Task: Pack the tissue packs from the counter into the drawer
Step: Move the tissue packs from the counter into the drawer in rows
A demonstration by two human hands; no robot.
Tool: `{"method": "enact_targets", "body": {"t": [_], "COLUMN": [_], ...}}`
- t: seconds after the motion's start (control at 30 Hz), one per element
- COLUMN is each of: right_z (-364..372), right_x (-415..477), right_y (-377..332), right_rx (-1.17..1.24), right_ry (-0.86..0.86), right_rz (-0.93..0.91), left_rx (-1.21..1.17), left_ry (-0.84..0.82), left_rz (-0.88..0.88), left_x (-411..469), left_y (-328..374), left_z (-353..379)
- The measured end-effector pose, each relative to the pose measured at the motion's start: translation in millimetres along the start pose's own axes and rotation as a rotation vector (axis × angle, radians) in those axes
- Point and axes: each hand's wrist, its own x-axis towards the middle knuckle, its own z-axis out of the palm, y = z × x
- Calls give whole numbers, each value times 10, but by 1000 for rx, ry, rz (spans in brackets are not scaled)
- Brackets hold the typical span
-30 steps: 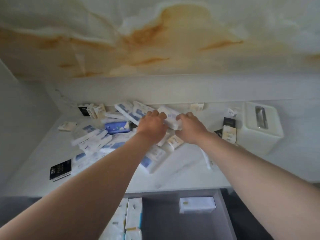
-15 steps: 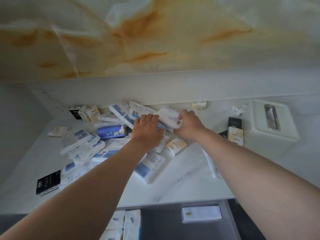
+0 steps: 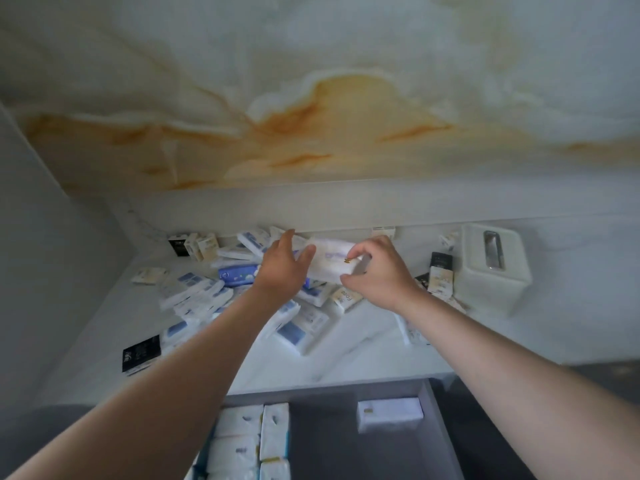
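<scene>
One view: a wide-angle camera on the person's head, facing forward and down. It looks from above the open drawer (image 3: pixel 322 445), whose near part is cut by the bottom edge, across the counter (image 3: pixel 363 341) to the marbled wall (image 3: pixel 311 98) filling the upper half. Both forearms enter from the bottom corners and stretch away from the lens. Left hand (image 3: pixel 282 268) and right hand (image 3: pixel 375 275), the right pinching a white tissue pack (image 3: pixel 329 265), sit near frame centre at the end of the outstretched arms. Straight edges bow toward the borders.
</scene>
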Motion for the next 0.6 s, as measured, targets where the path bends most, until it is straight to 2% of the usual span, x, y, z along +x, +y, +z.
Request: {"method": "enact_targets", "body": {"t": [0.2,0.3,0.4,0.5,0.6], "right_z": [19,28,33,79,145], "right_x": [-694,-978,-1216,-1398,-1526], "right_y": [-258,-272,-344,-370,-286], "right_rx": [7,-67,-138,-176,-325], "right_ry": [-148,-242,-423,-574,-685], "right_rz": [-174,-218,-101,30,91], "left_rx": [-106,-283,-408,-355,-279], "left_ry": [-171,-209,-234,-271,-358], "left_rz": [-158,-202,-200,-122,-77], "left_x": [-569,-919,-1227,-1477,-1697], "left_y": [-48,-212,-363,-465,-532], "left_z": [-191,-252,-306,-256,-138]}}
